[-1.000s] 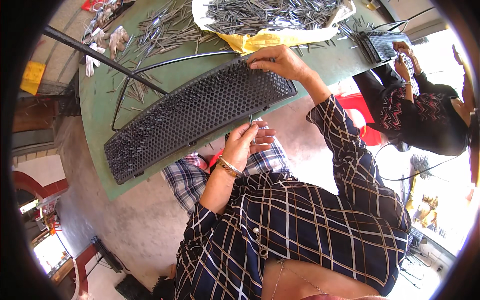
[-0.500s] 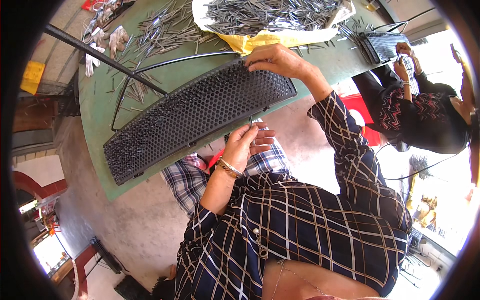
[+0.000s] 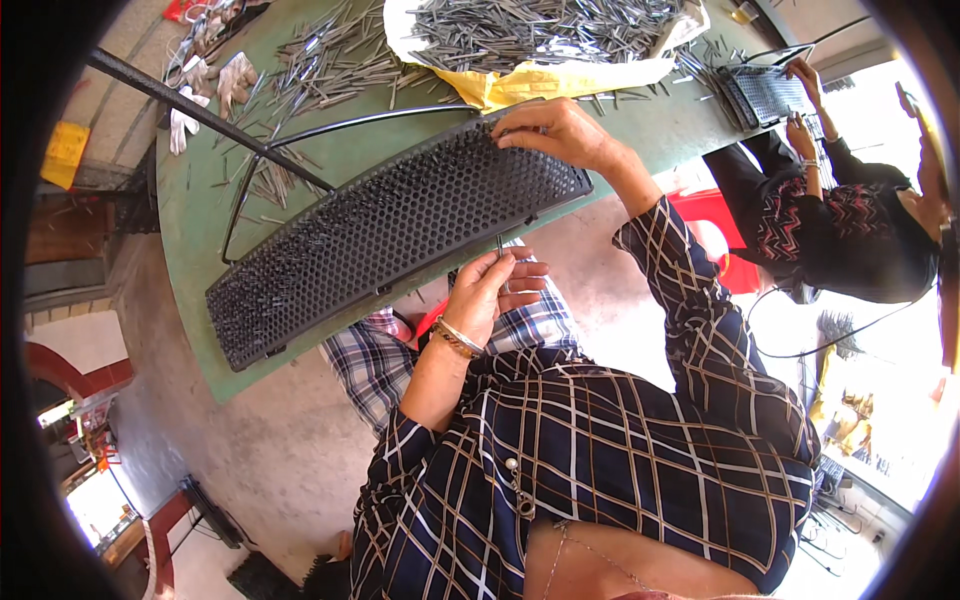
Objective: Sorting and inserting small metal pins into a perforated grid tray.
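A long black perforated panel (image 3: pixel 400 230) with a curved upper edge leans on the near edge of the green table. Short dark pieces crowd its holes at the left end and along the upper edge; the middle and lower right show open holes. My right hand (image 3: pixel 565 132) rests at the panel's upper right, fingertips bent together over the holes; whatever they hold is hidden. Below the panel's lower edge, my left hand (image 3: pixel 488 285) pinches a thin dark rod (image 3: pixel 500 243) between thumb and forefinger, its other fingers loosely spread. The rod points up toward the panel.
Behind the panel, a white and yellow sack (image 3: pixel 560 78) holds many dark strips, with loose strips (image 3: pixel 350 60) scattered beside it. A black metal frame (image 3: pixel 255 150) stands around the panel. White gloves (image 3: pixel 185 120) lie far left. A co-worker (image 3: pixel 850 230) handles a similar panel (image 3: pixel 765 92) at right.
My right hand has dipped very slightly over the panel, while my left hand stays in place. One of the co-worker's hands has moved up and away from the other.
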The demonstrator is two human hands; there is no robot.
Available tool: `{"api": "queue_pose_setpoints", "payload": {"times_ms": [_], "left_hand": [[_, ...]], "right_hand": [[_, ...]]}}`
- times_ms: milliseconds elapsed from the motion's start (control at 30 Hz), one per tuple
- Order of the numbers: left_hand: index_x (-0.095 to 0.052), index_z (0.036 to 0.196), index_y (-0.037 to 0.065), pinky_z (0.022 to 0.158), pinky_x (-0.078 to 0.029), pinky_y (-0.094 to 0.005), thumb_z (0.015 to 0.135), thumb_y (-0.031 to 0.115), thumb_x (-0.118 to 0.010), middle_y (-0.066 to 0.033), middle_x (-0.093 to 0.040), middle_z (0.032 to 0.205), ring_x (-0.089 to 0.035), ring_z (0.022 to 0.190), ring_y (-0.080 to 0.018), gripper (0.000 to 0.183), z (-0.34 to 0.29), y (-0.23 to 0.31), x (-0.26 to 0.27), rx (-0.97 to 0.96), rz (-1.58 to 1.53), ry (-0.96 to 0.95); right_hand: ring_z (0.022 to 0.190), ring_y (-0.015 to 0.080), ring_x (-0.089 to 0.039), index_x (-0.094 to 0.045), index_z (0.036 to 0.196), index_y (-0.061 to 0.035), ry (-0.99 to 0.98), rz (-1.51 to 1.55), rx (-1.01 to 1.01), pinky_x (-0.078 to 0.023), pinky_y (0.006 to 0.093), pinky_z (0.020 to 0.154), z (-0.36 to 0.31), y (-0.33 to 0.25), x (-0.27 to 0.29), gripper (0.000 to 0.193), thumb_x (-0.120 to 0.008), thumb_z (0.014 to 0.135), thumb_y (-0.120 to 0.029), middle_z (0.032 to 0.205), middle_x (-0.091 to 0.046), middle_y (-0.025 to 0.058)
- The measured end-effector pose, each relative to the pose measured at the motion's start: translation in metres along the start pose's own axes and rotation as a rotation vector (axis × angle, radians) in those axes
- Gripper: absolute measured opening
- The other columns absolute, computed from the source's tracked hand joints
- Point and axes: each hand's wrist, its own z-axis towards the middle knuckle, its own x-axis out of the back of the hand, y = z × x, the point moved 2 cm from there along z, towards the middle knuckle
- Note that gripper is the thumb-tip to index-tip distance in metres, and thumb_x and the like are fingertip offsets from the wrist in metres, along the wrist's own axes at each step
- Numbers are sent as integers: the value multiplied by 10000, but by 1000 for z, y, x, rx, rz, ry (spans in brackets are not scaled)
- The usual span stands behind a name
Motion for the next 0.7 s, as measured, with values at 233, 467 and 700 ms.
{"api": "queue_pose_setpoints", "payload": {"times_ms": [233, 467, 700], "left_hand": [[-527, 1135, -14, 751, -549, -297, 959, 211, -436, -169, -629, 1033, -641, 874, -188, 301, -2, 0, -3, 21, 11, 14], [-531, 1134, -14, 747, -549, -296, 958, 212, -438, -168, -629, 1034, -641, 874, -188, 301, -3, -1, 0, 20, -8, 10], [-532, 1131, -13, 748, -550, -295, 957, 213, -440, -174, -629, 1032, -643, 871, -187, 299, -3, -1, -1, 23, -5, 16]], "right_hand": [[763, 240, -648, -655, 974, -43, 72, -40, 26, -503, 308, 701, -3, 1, -5, 196, -633, 828, -171, 872, -675, 93], [771, 230, -630, -658, 966, -43, 104, -4, -62, -500, 312, 701, -8, -1, -16, 188, -661, 795, -120, 879, -659, 88], [840, 262, -605, -660, 970, -32, 281, -231, 45, -499, 333, 713, -21, -5, -31, 188, -649, 799, -109, 938, -600, 103]]}}
